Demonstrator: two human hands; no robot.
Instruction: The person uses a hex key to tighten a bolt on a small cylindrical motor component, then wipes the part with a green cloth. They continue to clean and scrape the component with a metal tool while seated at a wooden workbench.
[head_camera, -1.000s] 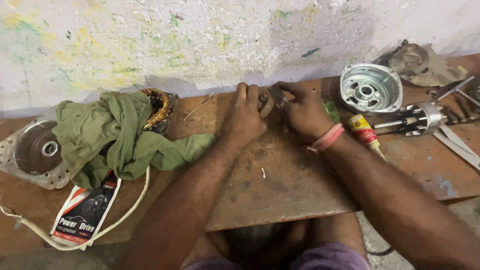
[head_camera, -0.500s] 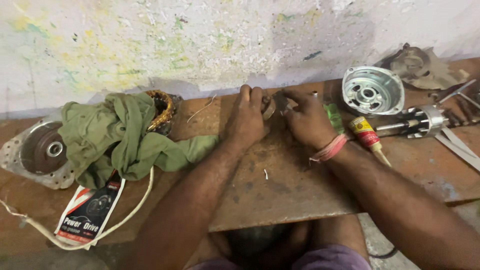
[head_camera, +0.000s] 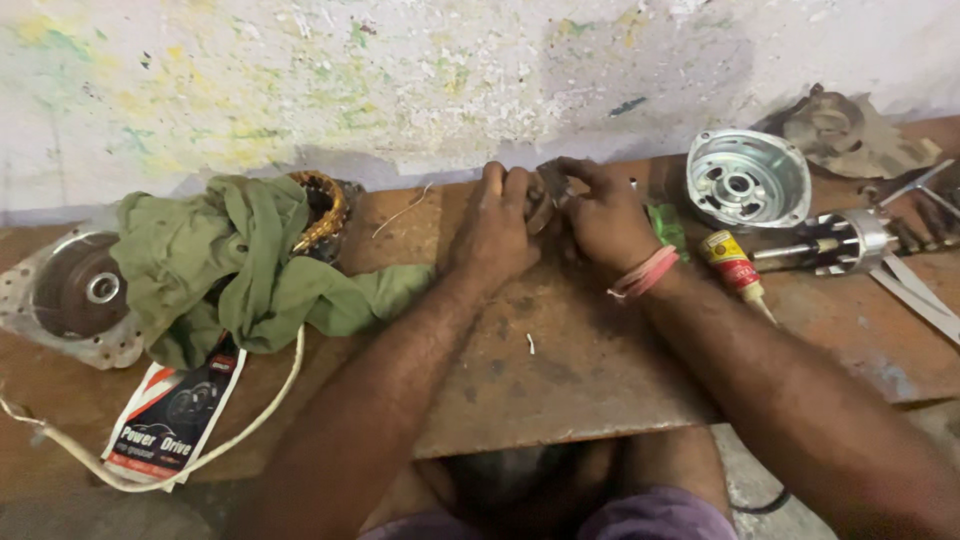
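Wall (head_camera: 300, 80): whitewashed, flecked with yellow and green stains; runs along the far edge of the bench.
Workbench (head_camera: 560, 370): worn brown wooden surface, scuffed; carries every item listed below.
Green cloth (head_camera: 240, 265): crumpled heap at the left of the bench; partly covers the stator.
Round end cover (head_camera: 80, 295): dark dished disc on a pale flange, far left, touching the cloth.
Silver housing (head_camera: 747, 178): round cast-metal bell, open side up, right of the hands.
Stator (head_camera: 328, 210): ring with copper-coloured windings, showing at the upper edge of the cloth.
Rotor shaft assembly (head_camera: 840, 240): metal, lying on its side at the right, just beside the silver housing.
White cord (head_camera: 250, 430): loops from under the cloth along the near left edge of the bench.
Printed card (head_camera: 175, 420): black, red and white packet, flat in front of the cloth, inside the cord loop.
Left hand (head_camera: 495, 225): at bench centre, near the wall; fingers curled shut on the small metal part.
Right hand (head_camera: 605, 220): touching the left hand; fingers closed on the same part; pink band at the wrist.
Glue tube (head_camera: 735, 265): yellow and red, lying just right of the right wrist.
Small metal part (head_camera: 548, 188): dark piece pinched between both hands, above the bench; its shape cannot be told.
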